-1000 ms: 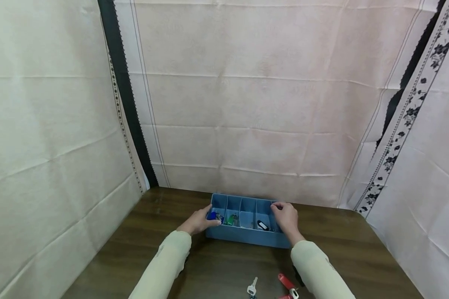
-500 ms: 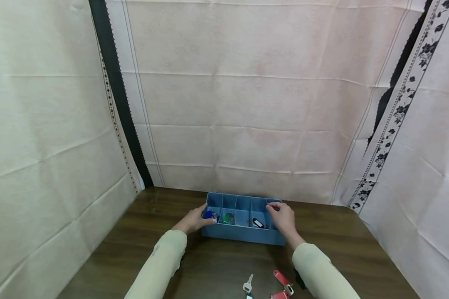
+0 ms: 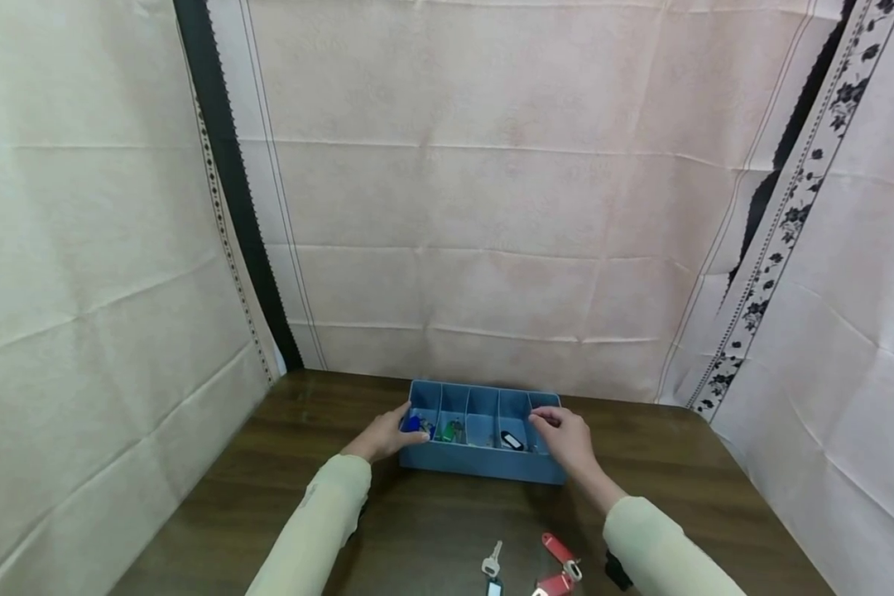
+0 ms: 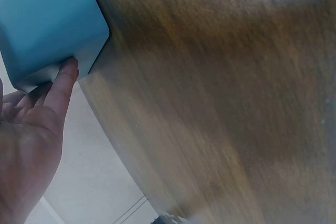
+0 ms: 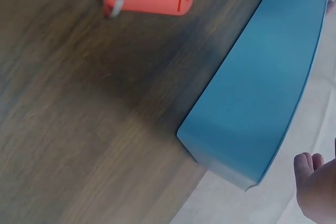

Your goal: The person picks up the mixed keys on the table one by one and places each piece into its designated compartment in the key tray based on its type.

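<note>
A blue divided organizer box (image 3: 484, 465) stands on the wooden table near its back. My left hand (image 3: 386, 434) grips the box's left end, thumb over the rim; in the left wrist view straight fingers (image 4: 64, 85) lie against the outer end wall. My right hand (image 3: 569, 439) is raised over the rightmost compartment, thumb and forefinger close together; whether anything is between them is too small to see. Inside the box lie a blue key tag (image 3: 415, 423), a green key tag (image 3: 449, 430) and a black tag with white label (image 3: 511, 440), in separate compartments.
Near the front of the table (image 3: 417, 513) lie a silver key (image 3: 492, 561) with a dark, white-labelled tag (image 3: 495, 587) and red key tags (image 3: 558, 547) with a key. Pale cloth (image 3: 477, 248) hangs behind and at both sides.
The head view has shifted slightly. My right forearm has swung a little outward to the right, its hand staying over the right compartment. The left hand keeps its hold on the box.
</note>
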`<state>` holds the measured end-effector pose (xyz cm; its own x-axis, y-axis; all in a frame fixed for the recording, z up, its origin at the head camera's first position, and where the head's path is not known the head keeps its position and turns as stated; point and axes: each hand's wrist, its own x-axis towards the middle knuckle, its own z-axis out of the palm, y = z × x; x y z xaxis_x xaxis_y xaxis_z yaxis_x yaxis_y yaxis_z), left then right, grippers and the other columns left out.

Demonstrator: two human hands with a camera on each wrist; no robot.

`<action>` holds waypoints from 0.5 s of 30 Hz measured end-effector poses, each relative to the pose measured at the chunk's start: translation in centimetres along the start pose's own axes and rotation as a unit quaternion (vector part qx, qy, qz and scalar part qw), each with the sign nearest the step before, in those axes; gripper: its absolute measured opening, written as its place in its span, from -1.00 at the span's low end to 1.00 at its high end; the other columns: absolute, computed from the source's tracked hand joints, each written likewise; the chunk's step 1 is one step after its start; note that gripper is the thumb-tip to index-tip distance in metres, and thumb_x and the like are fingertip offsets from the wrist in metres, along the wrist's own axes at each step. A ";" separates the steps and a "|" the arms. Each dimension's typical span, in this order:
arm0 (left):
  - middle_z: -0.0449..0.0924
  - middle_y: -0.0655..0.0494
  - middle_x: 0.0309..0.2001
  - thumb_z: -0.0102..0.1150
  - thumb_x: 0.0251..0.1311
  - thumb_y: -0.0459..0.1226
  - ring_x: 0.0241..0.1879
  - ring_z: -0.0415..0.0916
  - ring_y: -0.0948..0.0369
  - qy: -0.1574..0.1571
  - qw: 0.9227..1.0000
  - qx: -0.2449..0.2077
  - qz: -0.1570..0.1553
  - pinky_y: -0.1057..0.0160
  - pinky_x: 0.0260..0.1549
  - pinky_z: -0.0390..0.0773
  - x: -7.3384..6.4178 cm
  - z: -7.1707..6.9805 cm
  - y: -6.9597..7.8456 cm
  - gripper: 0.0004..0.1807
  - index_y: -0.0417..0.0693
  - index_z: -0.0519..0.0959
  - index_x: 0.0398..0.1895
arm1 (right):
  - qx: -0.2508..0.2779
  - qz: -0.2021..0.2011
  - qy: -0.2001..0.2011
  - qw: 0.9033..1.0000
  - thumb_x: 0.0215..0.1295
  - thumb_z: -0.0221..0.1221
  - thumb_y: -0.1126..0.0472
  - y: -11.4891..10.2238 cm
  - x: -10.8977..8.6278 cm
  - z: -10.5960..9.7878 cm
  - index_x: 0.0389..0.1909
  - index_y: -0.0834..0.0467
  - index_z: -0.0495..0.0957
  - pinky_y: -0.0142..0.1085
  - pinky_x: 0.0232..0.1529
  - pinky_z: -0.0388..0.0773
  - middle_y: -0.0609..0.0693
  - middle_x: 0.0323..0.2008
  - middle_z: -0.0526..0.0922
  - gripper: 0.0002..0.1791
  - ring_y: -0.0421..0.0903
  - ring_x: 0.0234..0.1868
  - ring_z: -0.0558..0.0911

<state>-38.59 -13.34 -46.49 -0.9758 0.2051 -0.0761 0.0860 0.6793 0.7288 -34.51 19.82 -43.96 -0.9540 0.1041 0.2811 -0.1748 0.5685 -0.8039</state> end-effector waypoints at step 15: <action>0.14 -0.28 0.47 0.30 0.25 0.05 0.43 0.08 -0.26 0.003 1.000 -0.010 -0.005 -0.30 0.29 0.19 0.2 0.1 0.0 -0.03 -0.11 0.05 0.57 | 0.056 -0.040 -0.060 0.996 0.31 0.30 0.24 -0.7 -5.2 0.0 -0.17 0.17 0.72 -0.38 -0.20 0.58 -0.03 -0.15 0.70 -0.87 -0.11 -0.13 0.61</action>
<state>-38.74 -13.20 -46.61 -0.9778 0.1942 -0.0782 0.0732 0.6673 0.7412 -29.45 18.87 -44.89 -0.9569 -0.0402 0.2875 -0.2714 0.4752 -0.8370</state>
